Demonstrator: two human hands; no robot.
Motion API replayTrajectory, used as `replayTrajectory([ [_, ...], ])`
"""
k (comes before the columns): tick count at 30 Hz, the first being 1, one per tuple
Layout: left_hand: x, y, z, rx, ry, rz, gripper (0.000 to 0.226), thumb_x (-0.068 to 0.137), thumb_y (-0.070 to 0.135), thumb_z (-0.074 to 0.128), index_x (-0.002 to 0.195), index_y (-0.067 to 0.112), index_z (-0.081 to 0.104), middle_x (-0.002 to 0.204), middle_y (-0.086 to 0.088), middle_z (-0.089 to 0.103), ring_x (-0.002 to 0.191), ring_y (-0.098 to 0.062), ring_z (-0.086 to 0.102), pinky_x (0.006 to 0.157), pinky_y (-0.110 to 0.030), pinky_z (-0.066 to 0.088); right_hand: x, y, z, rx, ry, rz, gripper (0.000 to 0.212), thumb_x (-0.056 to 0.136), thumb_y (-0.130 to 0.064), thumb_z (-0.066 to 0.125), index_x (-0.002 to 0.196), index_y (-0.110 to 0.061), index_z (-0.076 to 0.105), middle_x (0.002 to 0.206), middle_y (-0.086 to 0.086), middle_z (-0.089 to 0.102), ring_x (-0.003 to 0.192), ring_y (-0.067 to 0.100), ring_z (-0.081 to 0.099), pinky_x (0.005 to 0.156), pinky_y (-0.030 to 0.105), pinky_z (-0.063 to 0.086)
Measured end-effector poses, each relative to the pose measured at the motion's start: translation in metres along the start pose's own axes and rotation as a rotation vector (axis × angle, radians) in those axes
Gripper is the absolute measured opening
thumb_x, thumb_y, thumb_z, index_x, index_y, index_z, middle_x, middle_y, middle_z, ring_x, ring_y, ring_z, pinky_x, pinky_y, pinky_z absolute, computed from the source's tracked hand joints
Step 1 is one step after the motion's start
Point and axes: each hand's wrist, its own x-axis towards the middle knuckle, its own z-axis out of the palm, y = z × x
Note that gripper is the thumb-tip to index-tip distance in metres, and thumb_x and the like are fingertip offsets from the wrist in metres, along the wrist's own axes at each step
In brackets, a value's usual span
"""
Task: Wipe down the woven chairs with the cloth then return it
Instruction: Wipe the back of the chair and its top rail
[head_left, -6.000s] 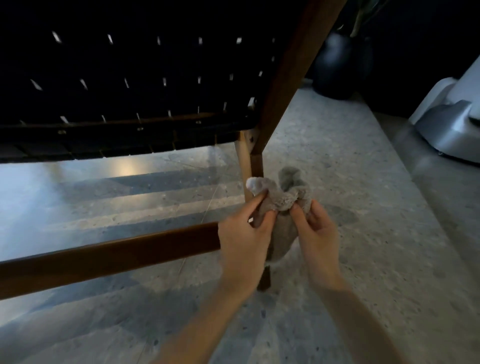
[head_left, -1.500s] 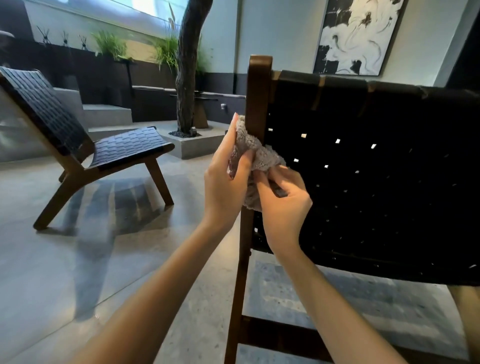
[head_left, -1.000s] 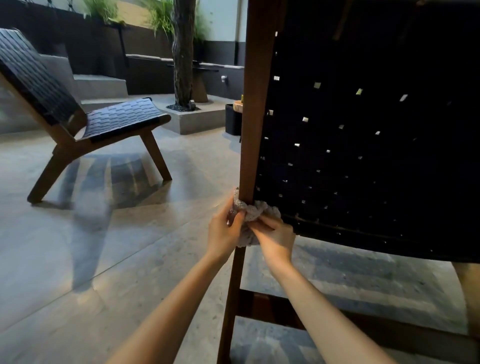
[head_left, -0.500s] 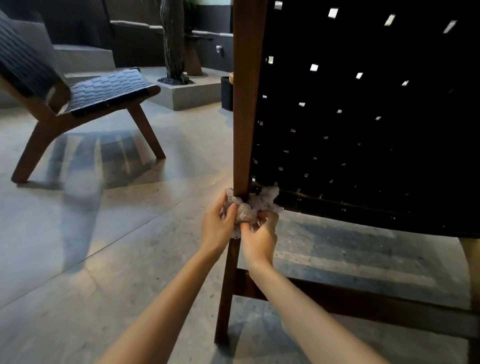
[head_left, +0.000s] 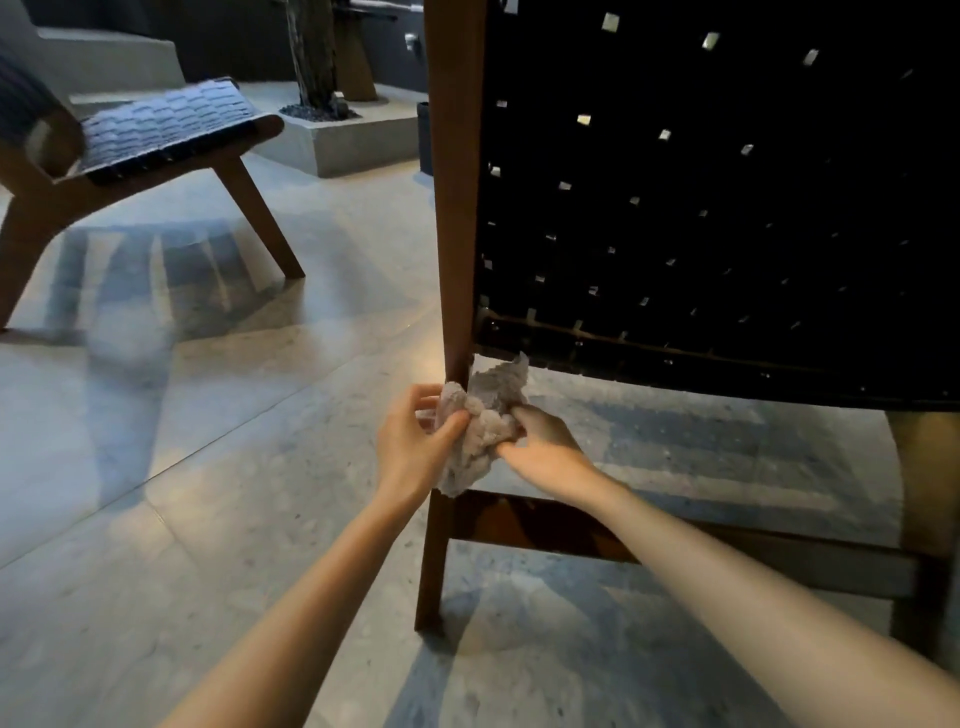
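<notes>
A pale speckled floor (head_left: 197, 467) fills most of the view, with striped shadows lying across it. On the right stands the near chair (head_left: 717, 197), seen from behind: a dark woven back with small gaps of light, set in a brown wooden frame. Its left rear post (head_left: 453, 208) runs down to the floor, and a low crossbar (head_left: 545, 527) joins it near the bottom. A second chair (head_left: 156, 130) of the same kind stands well apart at upper left, its woven seat tilted. Behind that, a tree trunk (head_left: 311, 52) rises from a low stone planter (head_left: 353, 137).

Two bare forearms reach in from the bottom edge. The left hand (head_left: 413, 444) and the right hand (head_left: 545, 441) meet at the post, just below the woven back. Between them is the grey fluffy cloth (head_left: 483, 421), bunched around the post and touching it. The left hand's thumb and fingers curl round the cloth from the left; the right hand's fingers pinch it from the right. One loose corner of the cloth sticks up toward the bottom edge of the weave.
</notes>
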Motion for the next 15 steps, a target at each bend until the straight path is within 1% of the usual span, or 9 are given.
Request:
replayTrajectory([
  [2,-0.014,0.001,-0.003,0.002,-0.081,0.036,0.036,0.082,0.025,0.071,0.113,0.030,0.053,0.102,0.014,0.054,0.088,-0.002,0.056,0.061,-0.012,0.046,-0.012,0.012,-0.015,-0.014,-0.032,0.010,0.028,0.086,-0.026,0.061,0.114,-0.026,0.059,0.103,-0.007,0.058,0.085,0.005,0.050,0.064,0.013,0.035],
  [3,-0.019,0.001,-0.003,0.005,-0.135,0.058,0.043,0.083,0.024,0.071,0.119,0.033,0.050,0.103,0.015,0.051,0.088,-0.003,0.056,0.061,-0.012,0.047,-0.017,0.017,-0.023,-0.017,-0.034,0.007,0.022,0.085,-0.029,0.060,0.107,-0.030,0.059,0.098,-0.009,0.057,0.082,0.004,0.050,0.063,0.014,0.036],
  [5,-0.027,0.003,-0.001,-0.004,-0.265,0.108,0.055,0.083,0.023,0.069,0.128,0.039,0.042,0.107,0.012,0.046,0.087,-0.006,0.055,0.065,-0.012,0.051,-0.028,0.027,-0.034,-0.044,-0.043,-0.006,0.005,0.085,-0.034,0.058,0.088,-0.033,0.053,0.089,-0.010,0.058,0.079,0.006,0.053,0.063,0.022,0.041],
  [7,-0.031,0.007,0.003,0.025,-0.375,0.174,0.059,0.084,0.019,0.068,0.133,0.037,0.039,0.115,0.007,0.043,0.086,-0.011,0.054,0.071,-0.014,0.052,-0.038,0.032,-0.042,-0.057,-0.054,-0.040,0.008,0.086,-0.032,0.058,0.084,-0.030,0.051,0.084,-0.008,0.059,0.080,0.013,0.056,0.067,0.031,0.044],
  [9,-0.031,0.010,0.010,0.030,-0.444,0.208,0.044,0.087,0.016,0.064,0.127,0.027,0.050,0.117,0.006,0.048,0.093,-0.014,0.057,0.075,-0.021,0.055,-0.046,0.034,-0.048,-0.020,-0.014,-0.080,0.009,0.088,-0.029,0.057,0.089,-0.033,0.049,0.086,-0.011,0.059,0.081,0.011,0.057,0.069,0.029,0.045],
  [11,-0.031,0.014,0.019,-0.008,-0.441,0.135,0.018,0.090,0.017,0.061,0.107,0.020,0.062,0.102,0.006,0.060,0.090,-0.016,0.063,0.075,-0.031,0.058,-0.055,0.034,-0.049,0.103,0.062,-0.097,0.017,0.092,-0.028,0.056,0.102,-0.036,0.045,0.093,-0.012,0.061,0.082,0.007,0.061,0.066,0.023,0.049],
  [12,-0.031,0.015,0.024,-0.055,-0.404,0.065,0.009,0.090,0.017,0.061,0.099,0.018,0.063,0.094,0.002,0.065,0.085,-0.017,0.067,0.073,-0.033,0.059,-0.058,0.034,-0.048,0.194,0.081,-0.100,0.025,0.093,-0.029,0.057,0.110,-0.036,0.040,0.097,-0.009,0.063,0.080,0.008,0.064,0.065,0.023,0.053],
  [13,-0.030,0.016,0.028,-0.124,-0.360,-0.019,0.004,0.089,0.017,0.063,0.093,0.016,0.063,0.088,-0.004,0.067,0.079,-0.017,0.069,0.069,-0.034,0.060,-0.061,0.035,-0.044,0.273,0.095,-0.108,0.034,0.093,-0.030,0.059,0.115,-0.035,0.034,0.099,-0.008,0.063,0.078,0.007,0.067,0.065,0.024,0.057],
  [15,-0.029,0.019,0.036,-0.266,-0.288,-0.145,0.007,0.086,0.017,0.067,0.089,0.017,0.060,0.084,-0.009,0.067,0.073,-0.015,0.071,0.062,-0.029,0.060,-0.063,0.038,-0.033,0.328,0.163,-0.149,0.048,0.088,-0.029,0.067,0.118,-0.034,0.029,0.098,-0.014,0.061,0.078,-0.002,0.067,0.066,0.017,0.056],
])
